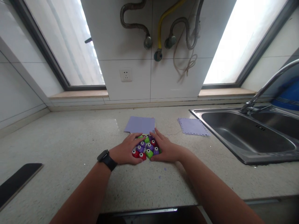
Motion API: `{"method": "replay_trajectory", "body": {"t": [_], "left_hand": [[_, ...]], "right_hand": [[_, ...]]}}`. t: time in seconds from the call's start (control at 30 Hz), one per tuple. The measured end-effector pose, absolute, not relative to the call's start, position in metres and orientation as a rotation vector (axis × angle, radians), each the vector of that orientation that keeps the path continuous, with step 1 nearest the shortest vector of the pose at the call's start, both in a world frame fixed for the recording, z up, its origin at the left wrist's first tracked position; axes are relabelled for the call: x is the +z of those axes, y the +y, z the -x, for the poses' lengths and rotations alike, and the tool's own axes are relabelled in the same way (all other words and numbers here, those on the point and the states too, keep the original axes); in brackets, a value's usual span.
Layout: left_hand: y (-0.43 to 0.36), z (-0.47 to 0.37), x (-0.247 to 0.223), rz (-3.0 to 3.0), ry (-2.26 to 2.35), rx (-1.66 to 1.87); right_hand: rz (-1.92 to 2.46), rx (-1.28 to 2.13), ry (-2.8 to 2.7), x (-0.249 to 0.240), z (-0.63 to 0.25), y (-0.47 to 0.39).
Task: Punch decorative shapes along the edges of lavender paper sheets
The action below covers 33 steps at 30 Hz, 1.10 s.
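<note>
Several small paper punches (149, 147) in red, purple and green, with white tops marked by a dark dot, stand packed together on the counter. My left hand (126, 151) curves round their left side, thumb at the front and fingers over the back. From the right, my right hand (167, 147) cups the same cluster, its thumb near the front green punch. Some punches are partly hidden under my fingers. Just behind them lies a stack of plain purple paper (140, 124). Farther right, purple sheets with notched edges (193, 126) lie beside the sink.
A steel double sink (243, 133) with a curved faucet (268, 81) takes up the right side. At the left front lies a dark flat object (18, 180). Tiny purple paper scraps (165, 169) dot the counter (77, 140). Hoses and a socket (126, 75) are on the tiled wall.
</note>
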<state>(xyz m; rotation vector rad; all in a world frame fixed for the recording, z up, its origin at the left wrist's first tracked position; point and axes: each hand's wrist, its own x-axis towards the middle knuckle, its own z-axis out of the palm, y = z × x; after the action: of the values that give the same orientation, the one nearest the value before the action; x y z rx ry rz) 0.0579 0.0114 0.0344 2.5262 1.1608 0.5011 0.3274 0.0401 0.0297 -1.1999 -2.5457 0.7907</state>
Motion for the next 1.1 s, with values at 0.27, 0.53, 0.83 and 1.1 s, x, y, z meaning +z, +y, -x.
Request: {"method": "replay_trajectory", "body": {"t": [0.27, 0.53, 0.83, 1.1], "left_hand": [[0.011, -0.050, 0.038, -2.551, 1.216, 0.483], [0.017, -0.061, 0.028, -2.594, 1.221, 0.470], [0.020, -0.052, 0.029, -2.609, 1.246, 0.528], [0.033, -0.034, 0.023, -2.435, 1.408, 0.759]], "right_hand": [[1.162, 0.675, -2.578, 0.037, -0.338, 0.044], [1.060, 0.555, -2.626, 0.030, -0.327, 0.045], [0.995, 0.449, -2.586, 0.025, -0.323, 0.047], [1.047, 0.466, -2.495, 0.035, -0.329, 0.050]]}}
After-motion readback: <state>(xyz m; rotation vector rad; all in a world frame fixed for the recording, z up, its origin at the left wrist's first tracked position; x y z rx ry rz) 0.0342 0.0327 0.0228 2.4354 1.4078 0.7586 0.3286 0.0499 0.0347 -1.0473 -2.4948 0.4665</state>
